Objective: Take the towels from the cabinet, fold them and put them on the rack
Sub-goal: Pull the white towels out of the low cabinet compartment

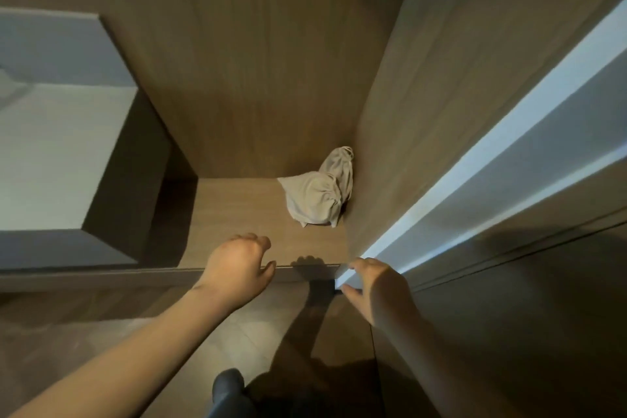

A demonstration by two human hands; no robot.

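Your left hand [237, 268] hovers at the cabinet [271, 78] lip, loosely curled, empty.
Right hand [376, 285] grips the door [475, 159] edge so the 1-o'clock towels [319, 193] are reachable.

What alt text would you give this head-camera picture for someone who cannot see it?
A crumpled pale beige cloth towel lies in the right back corner of an open brown wooden cabinet. The person's left hand reaches over its front edge, holding nothing, while the right hand grips the white-edged door.

Your towels [315, 197] are off-white, plain — the cabinet [258, 78] is brown (vertical wood grain), its door edge [481, 163] pale bluish-white.
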